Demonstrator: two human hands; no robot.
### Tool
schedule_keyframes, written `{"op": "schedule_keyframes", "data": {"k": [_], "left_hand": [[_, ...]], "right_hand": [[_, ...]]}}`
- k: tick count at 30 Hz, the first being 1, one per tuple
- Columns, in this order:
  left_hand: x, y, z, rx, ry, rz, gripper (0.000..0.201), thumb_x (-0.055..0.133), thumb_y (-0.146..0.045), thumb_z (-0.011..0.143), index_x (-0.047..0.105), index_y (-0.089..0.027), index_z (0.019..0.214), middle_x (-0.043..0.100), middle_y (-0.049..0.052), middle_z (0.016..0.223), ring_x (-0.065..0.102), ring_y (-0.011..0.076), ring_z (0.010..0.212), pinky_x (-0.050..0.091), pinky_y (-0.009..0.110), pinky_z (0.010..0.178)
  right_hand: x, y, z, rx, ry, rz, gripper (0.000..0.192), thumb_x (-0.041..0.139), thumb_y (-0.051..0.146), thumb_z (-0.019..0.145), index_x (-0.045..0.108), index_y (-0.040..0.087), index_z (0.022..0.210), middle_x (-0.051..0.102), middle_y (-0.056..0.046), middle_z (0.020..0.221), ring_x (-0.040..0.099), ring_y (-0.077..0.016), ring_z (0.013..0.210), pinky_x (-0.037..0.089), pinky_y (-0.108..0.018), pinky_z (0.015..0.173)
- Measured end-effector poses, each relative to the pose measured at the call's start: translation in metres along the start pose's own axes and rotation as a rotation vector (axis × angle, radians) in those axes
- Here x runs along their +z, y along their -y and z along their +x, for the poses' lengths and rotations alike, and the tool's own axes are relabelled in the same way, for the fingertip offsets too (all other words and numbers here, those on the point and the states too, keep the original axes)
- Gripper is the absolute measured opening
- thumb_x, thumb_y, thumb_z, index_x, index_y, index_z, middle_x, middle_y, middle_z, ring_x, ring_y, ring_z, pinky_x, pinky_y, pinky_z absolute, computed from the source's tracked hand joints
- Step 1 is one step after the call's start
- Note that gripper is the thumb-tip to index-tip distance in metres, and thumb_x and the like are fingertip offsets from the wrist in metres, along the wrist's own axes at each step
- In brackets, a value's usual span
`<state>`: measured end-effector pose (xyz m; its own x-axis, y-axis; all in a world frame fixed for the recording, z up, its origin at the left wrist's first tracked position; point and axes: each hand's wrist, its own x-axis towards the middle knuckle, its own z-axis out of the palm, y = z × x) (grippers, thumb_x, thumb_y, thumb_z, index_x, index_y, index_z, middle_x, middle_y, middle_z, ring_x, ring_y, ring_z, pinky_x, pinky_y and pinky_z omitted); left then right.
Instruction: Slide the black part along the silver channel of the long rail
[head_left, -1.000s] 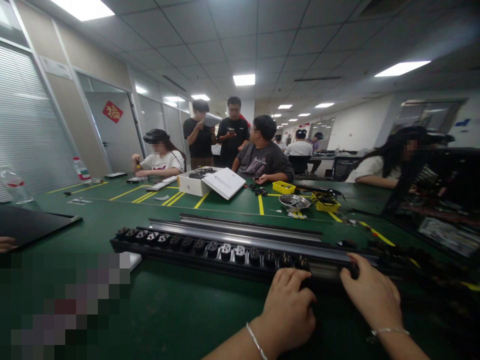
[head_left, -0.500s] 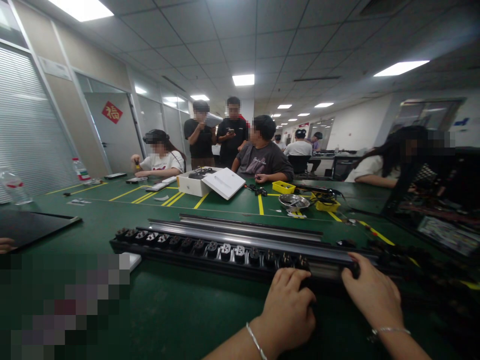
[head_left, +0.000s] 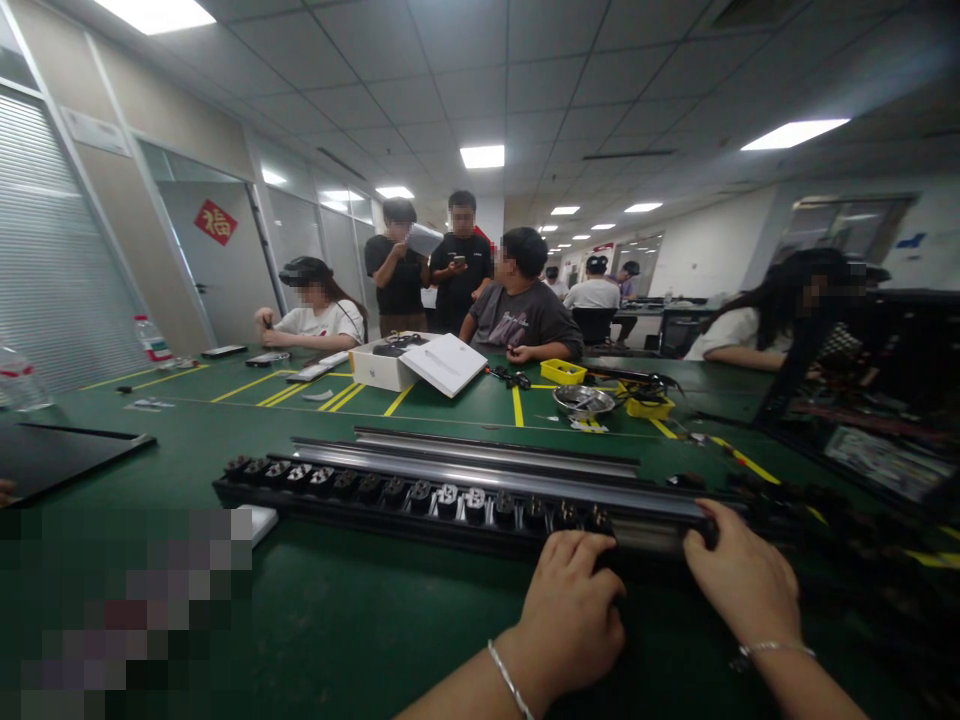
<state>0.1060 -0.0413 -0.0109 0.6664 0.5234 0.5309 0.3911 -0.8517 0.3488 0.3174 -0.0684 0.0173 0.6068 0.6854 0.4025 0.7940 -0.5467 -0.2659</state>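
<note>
A long black metal channel point(head_left: 390, 520) lies across the green table in front of me. A row of several black plug-like pieces point(head_left: 420, 494) fills its left and middle part; toward its right end the bare inside point(head_left: 651, 537) shows. My left hand point(head_left: 574, 605) is closed at the channel's front edge, fingers bent over it beside the last piece in the row. At the right end, my right hand point(head_left: 746, 575) has thumb and forefinger around a small dark piece point(head_left: 706, 536), mostly hidden by the fingers. Behind the channel lie long metal strips point(head_left: 480, 478).
Dark loose parts point(head_left: 832, 530) are heaped at the right, by an open black case point(head_left: 877, 420). Farther back are a metal bowl point(head_left: 583, 401), yellow trays point(head_left: 562, 371) and a white box point(head_left: 382, 366). A black panel point(head_left: 67, 460) lies at left. Co-workers sit and stand beyond.
The view has shifted slightly, so everything sits a little farther left. Both hands keep nearly the same places at the channel.
</note>
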Motion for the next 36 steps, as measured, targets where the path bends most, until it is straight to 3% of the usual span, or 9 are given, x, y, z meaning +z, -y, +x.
{"op": "schedule_keyframes", "data": {"k": [27, 36], "left_hand": [[0.001, 0.001, -0.001, 0.003, -0.014, -0.011, 0.016, 0.058, -0.026, 0.078, 0.064, -0.023, 0.093, 0.049, 0.0, 0.135, 0.04, 0.021, 0.122, 0.032, 0.039, 0.107], [-0.001, 0.0, 0.0, -0.01, 0.006, -0.014, 0.018, 0.058, -0.026, 0.078, 0.064, -0.023, 0.094, 0.047, 0.0, 0.136, 0.039, 0.0209, 0.123, 0.031, 0.04, 0.108]], "right_hand": [[-0.005, -0.017, 0.008, 0.061, 0.021, 0.015, 0.049, 0.03, 0.035, 0.084, 0.053, 0.015, 0.123, 0.064, -0.015, 0.109, 0.058, -0.0331, 0.106, 0.041, -0.047, 0.093], [-0.003, -0.032, 0.014, 0.093, -0.009, 0.012, 0.051, 0.033, 0.039, 0.081, 0.056, 0.016, 0.12, 0.065, -0.018, 0.108, 0.057, -0.0378, 0.106, 0.04, -0.055, 0.088]]}}
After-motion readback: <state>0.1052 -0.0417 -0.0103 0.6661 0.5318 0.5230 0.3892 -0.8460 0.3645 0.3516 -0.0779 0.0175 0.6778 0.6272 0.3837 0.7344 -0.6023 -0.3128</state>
